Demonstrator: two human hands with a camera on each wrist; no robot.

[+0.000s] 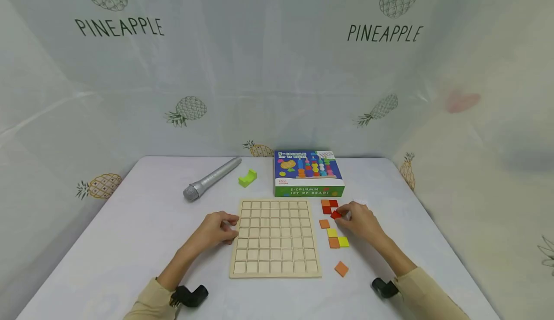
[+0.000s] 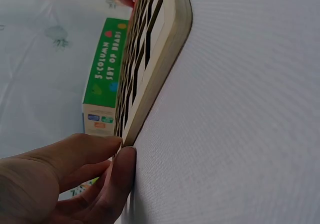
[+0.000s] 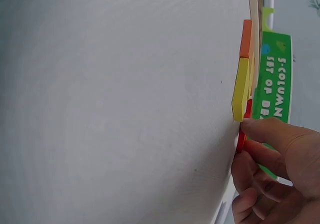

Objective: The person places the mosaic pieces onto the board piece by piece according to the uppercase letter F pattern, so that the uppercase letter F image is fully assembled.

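A pale wooden grid board (image 1: 275, 275) lies flat on the white table, its square cells bare. At its left edge, my left hand (image 1: 216, 228) pinches the rim between thumb and finger; the left wrist view shows the fingertips (image 2: 127, 156) on the board's edge (image 2: 165, 53). To the board's right, my right hand (image 1: 361, 220) pinches a red square tile (image 1: 335, 214) between thumb and forefinger. That red tile (image 3: 241, 140) is partly covered by the fingers in the right wrist view. Close by lie more red tiles (image 1: 326, 210), orange tiles (image 1: 324, 224) and yellow tiles (image 1: 343, 242).
A bead-set box (image 1: 309, 191) stands behind the board. Back left are a silver microphone (image 1: 215, 175) and a light green curved block (image 1: 247, 179). One orange tile (image 1: 341, 268) lies apart near the board's lower right corner. A pineapple-print sheet (image 1: 277, 70) hangs behind the table.
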